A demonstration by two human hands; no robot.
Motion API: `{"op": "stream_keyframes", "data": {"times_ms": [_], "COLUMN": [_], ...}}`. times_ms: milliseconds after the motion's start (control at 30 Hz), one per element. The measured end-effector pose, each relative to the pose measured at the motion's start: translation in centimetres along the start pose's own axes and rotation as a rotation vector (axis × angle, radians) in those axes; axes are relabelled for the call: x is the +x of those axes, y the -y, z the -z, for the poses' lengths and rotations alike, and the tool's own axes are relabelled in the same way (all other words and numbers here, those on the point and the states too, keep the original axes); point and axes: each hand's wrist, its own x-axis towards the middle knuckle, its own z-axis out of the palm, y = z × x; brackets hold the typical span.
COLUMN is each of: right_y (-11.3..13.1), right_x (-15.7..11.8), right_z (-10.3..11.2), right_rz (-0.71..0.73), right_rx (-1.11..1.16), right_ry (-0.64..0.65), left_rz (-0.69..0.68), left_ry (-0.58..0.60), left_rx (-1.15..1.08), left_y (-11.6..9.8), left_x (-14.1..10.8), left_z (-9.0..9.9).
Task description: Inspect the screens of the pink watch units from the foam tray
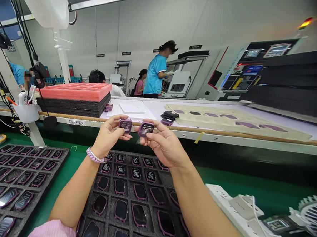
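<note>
My left hand pinches a purple smartwatch body, its dark screen turned toward me with lines of white text. A second purple smartwatch body is gripped between the thumb and fingers of my right hand, also showing white text. The two are held side by side, slightly apart, above the far end of a black foam tray. In that tray's pockets sit several more such watches, some lit with text, like one watch, and others dark, like another watch.
Another filled foam tray lies at left. A shelf ahead carries stacked red and black foam, papers, several watches and a beige sheet. A power strip lies at right. A person in blue stands beyond.
</note>
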Motion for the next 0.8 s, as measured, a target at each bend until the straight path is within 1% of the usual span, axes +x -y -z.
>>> {"op": "stream_keyframes", "data": {"times_ms": [367,600,800], "right_y": [-0.16,-0.07,0.06], "right_x": [0.10,-0.05,-0.17], "right_z": [0.18,0.13,0.02], "right_rz": [0.015,0.012,0.011], "right_rx": [0.001,0.002,-0.036], "right_ry": [0.001,0.023,0.019], "left_rz": [-0.013,-0.036,-0.024], "left_ry": [0.019,0.027,0.018], "left_rx": [0.013,0.016,0.035], "left_y": [0.09,0.26,0.17], "left_x": [0.01,-0.04,-0.04], "left_z": [-0.06,-0.04,0.08]}}
